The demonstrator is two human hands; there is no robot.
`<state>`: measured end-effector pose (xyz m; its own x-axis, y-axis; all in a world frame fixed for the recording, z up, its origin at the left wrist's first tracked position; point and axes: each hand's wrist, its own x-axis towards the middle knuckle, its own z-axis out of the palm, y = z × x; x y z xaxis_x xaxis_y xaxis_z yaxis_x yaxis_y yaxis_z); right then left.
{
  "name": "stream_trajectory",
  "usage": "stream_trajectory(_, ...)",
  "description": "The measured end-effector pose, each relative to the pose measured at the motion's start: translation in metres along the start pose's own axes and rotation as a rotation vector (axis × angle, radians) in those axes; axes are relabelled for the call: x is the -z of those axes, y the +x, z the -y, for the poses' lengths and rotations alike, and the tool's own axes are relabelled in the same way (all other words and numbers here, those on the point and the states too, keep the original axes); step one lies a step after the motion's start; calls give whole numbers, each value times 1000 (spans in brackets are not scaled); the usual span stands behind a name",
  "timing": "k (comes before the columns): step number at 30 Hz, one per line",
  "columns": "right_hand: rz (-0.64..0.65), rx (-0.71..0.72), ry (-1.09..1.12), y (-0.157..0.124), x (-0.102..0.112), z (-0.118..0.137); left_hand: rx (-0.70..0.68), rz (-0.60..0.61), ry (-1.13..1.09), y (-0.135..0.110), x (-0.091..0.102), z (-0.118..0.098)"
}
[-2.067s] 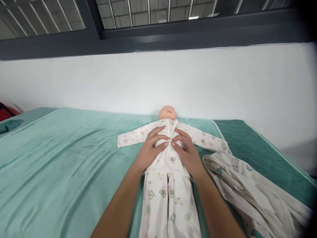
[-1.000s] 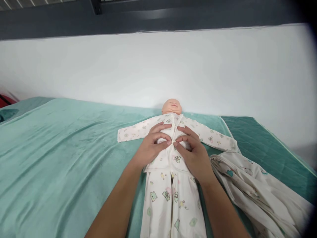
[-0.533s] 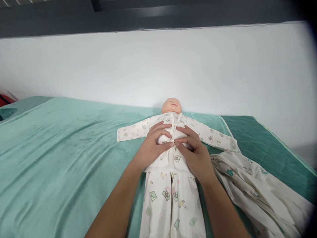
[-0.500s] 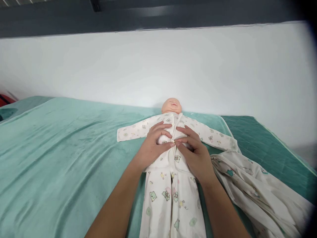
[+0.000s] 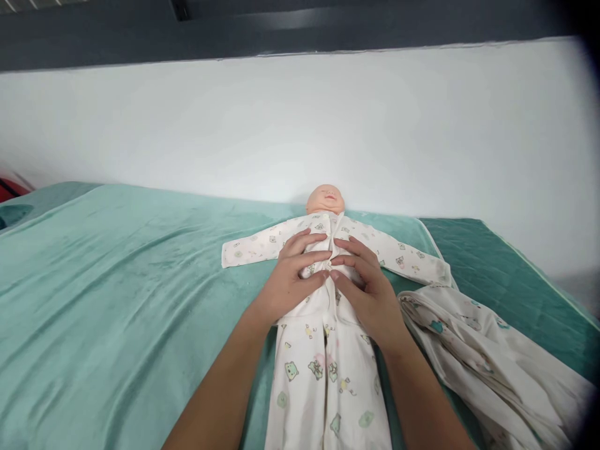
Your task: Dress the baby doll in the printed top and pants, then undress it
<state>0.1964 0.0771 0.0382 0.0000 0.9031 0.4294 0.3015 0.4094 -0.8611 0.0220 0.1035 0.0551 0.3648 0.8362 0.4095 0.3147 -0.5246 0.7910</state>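
Note:
A baby doll (image 5: 325, 199) lies on its back, its head near the wall. It wears a white printed baby shirt (image 5: 262, 247) with sleeves spread to both sides, and matching printed trousers (image 5: 304, 387). My left hand (image 5: 293, 272) and my right hand (image 5: 368, 284) rest on the shirt front from either side. Both thumbs and fingertips meet at the front opening, pinching the cloth edges around a small button (image 5: 329, 264). The fingertips partly cover that button, so whether it is through its hole cannot be made out.
A green blanket (image 5: 154, 281) lies under the doll, with a darker quilted cover (image 5: 506, 269) at the right. A crumpled white printed cloth (image 5: 487, 356) lies right of the doll. Behind stands a white wall (image 5: 281, 125). Something red (image 5: 12, 187) shows at the far left.
My left fingers have shifted slightly towards the middle and the fingertips of both hands have closed in around the button. The doll and clothes lie almost as before.

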Motion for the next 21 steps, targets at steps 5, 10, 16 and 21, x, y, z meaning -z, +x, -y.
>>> stream_trajectory(5, 21, 73, -81, -1, -1, 0, -28, 29, 39, 0, 1, 2)
stream_trajectory(10, 27, 102, -141, 0, -1, 0, -32, 33, 99, 0, 0, 3)
stream_trajectory(16, -8, 85, -141, 0, -3, 0, 20, -32, 101, 1, -3, -1)
stream_trajectory(21, -20, 58, -145, -1, -5, 2, 67, -47, 56, 1, -3, -4)
